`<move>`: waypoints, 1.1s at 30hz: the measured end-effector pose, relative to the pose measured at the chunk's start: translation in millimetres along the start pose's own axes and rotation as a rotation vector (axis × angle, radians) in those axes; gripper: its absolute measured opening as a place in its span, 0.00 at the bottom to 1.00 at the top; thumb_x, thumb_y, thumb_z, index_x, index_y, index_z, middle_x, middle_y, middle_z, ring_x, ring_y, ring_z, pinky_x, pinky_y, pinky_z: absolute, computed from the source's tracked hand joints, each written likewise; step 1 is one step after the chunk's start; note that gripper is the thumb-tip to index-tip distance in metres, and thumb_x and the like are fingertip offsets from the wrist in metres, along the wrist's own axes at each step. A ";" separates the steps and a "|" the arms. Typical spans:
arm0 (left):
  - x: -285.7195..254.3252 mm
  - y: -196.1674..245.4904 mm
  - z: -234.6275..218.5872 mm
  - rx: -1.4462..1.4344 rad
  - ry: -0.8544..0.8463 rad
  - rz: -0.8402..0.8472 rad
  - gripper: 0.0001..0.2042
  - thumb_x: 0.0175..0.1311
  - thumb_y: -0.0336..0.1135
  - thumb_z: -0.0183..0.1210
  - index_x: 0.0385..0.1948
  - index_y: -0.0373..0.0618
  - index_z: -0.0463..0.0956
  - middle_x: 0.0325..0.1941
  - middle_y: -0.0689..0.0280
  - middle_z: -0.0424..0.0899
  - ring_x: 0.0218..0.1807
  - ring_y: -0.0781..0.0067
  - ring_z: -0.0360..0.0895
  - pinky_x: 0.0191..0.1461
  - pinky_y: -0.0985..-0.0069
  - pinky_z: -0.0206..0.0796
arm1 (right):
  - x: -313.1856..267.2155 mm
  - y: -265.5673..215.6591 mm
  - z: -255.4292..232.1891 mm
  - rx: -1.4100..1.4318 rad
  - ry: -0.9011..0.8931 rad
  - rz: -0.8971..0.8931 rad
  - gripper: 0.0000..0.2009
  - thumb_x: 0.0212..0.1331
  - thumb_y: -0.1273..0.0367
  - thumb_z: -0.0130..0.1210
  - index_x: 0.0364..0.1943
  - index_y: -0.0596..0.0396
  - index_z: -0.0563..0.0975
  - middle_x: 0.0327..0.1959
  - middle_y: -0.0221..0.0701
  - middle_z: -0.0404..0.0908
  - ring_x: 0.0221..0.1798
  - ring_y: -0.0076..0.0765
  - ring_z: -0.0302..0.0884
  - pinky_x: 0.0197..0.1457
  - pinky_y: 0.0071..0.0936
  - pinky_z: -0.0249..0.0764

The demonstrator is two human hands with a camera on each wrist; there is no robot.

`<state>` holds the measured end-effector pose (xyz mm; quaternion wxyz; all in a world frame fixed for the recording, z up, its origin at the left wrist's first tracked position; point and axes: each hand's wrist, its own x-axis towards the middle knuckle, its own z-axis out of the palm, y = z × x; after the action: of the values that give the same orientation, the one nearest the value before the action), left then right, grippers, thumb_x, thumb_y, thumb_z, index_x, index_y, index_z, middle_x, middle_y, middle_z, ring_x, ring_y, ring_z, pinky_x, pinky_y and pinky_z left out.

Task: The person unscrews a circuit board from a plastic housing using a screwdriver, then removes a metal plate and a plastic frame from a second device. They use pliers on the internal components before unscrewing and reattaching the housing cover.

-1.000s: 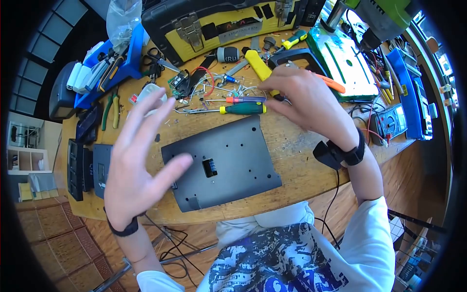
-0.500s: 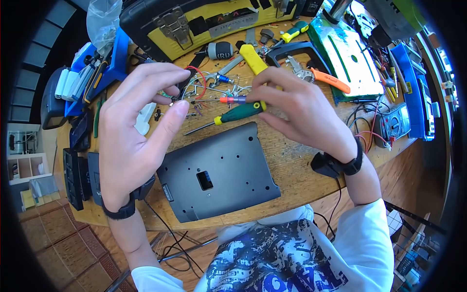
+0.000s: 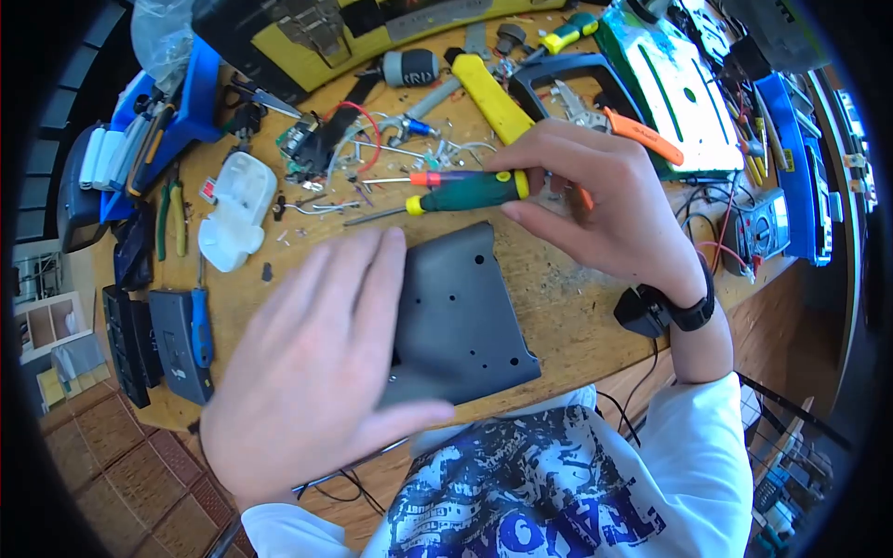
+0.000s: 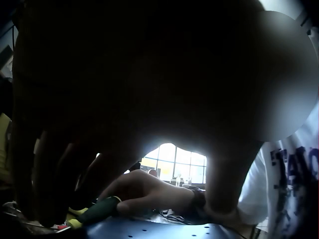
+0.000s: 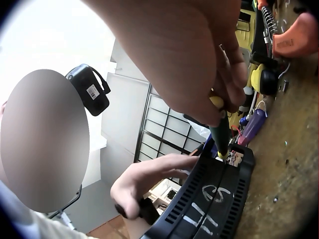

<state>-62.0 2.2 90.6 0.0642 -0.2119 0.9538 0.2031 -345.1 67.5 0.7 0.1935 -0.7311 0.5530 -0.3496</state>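
Step in hand, by the look of it: picking up driver while steadying panel. Right hand (image 3: 595,200) at 1 o'clock of bench, fingers curled round green-handled screwdriver (image 3: 465,193), shaft pointing toward 9 o'clock, lying roughly level just above bench; same grip visible in right wrist view (image 5: 220,133). Left hand (image 3: 326,363) at 7 o'clock, fingers straight and spread, palm down on dark grey panel (image 3: 465,316), gripping nothing. Panel centre of wooden bench (image 3: 577,316), front edge near torso. Next probably: swing tip down onto a panel hole, left hand pressing flat. Orange-capped driver (image 3: 437,177) just beyond.

right hand (image 5: 199,59) pinching green screwdriver (image 5: 219,137), black panel (image 5: 209,199) below
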 end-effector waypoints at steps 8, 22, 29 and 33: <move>6.9 23.1 17.4 0.050 -0.138 -0.118 0.67 0.40 0.49 0.86 0.81 0.24 0.52 0.73 0.39 0.67 0.73 0.35 0.70 0.78 0.52 0.65 | -2.8 10.2 5.6 -0.064 -0.064 -0.014 0.15 0.61 0.70 0.71 0.51 0.55 0.84 0.38 0.38 0.84 0.40 0.48 0.86 0.44 0.43 0.81; 10.3 24.3 14.9 0.068 -0.145 -0.124 0.68 0.35 0.49 0.87 0.80 0.24 0.53 0.71 0.40 0.68 0.70 0.36 0.72 0.75 0.53 0.69 | -6.8 6.5 4.7 -0.206 -0.114 -0.013 0.16 0.60 0.69 0.71 0.51 0.53 0.82 0.40 0.37 0.84 0.41 0.53 0.86 0.43 0.47 0.82; 9.8 24.0 15.0 0.117 -0.126 -0.100 0.67 0.36 0.53 0.86 0.78 0.21 0.55 0.69 0.39 0.70 0.70 0.37 0.72 0.76 0.53 0.68 | -3.7 1.6 -29.4 0.234 0.294 -0.047 0.18 0.70 0.70 0.64 0.60 0.64 0.79 0.56 0.36 0.83 0.55 0.30 0.82 0.62 0.30 0.78; 8.4 22.4 16.8 0.116 -0.127 -0.095 0.68 0.36 0.55 0.85 0.78 0.21 0.55 0.70 0.39 0.69 0.72 0.36 0.70 0.79 0.52 0.65 | -5.3 17.8 -44.0 0.480 0.696 -0.060 0.22 0.86 0.57 0.45 0.64 0.65 0.73 0.57 0.48 0.84 0.59 0.37 0.84 0.69 0.38 0.78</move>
<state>-78.6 24.6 81.6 0.1463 -0.2394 0.9468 0.1575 -389.8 71.5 17.2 0.1496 -0.5195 0.4667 -0.7000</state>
